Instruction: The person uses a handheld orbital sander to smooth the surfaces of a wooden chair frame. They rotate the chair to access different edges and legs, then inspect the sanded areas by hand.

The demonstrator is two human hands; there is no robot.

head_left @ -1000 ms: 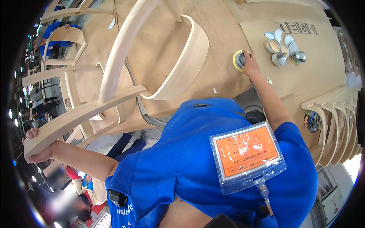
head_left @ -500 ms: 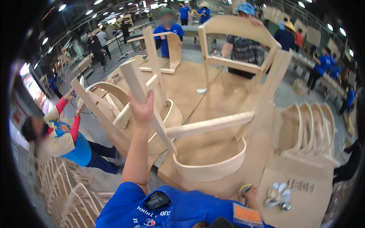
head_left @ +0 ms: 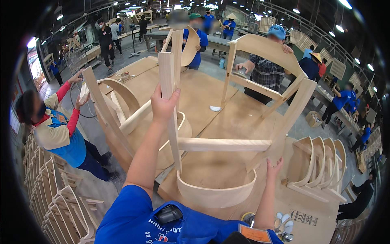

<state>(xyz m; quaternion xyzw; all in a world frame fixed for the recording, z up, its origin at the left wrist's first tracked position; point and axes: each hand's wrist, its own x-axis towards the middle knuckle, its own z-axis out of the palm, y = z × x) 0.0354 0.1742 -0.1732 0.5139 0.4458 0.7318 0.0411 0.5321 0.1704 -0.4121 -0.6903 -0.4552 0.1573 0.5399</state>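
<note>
A bare wooden chair frame (head_left: pixel 223 144) stands on the cardboard-covered table in front of me, its legs pointing up. Its curved backrest (head_left: pixel 217 194) rests on the tabletop, nearest to me. My left hand (head_left: pixel 163 106) is wrapped round the upright left leg (head_left: pixel 166 67). Beside the lower part of the right leg (head_left: pixel 300 97), my right hand (head_left: pixel 274 167) is raised with its fingers apart and nothing in it. Below my right forearm lies a round yellow-rimmed tool (head_left: pixel 248 218), partly hidden.
Curved chair parts (head_left: pixel 317 166) stand in a row at right, near several small metallic pieces (head_left: pixel 283 225). Across the table, a person in plaid holds another chair frame (head_left: pixel 266 49) and a hand tool. At left, a person works on a frame; stacked frames (head_left: pixel 61 203) fill the floor.
My right hand has left the round tool and risen to beside the right leg. The left hand keeps its grip on the left leg. My view has shifted slightly.
</note>
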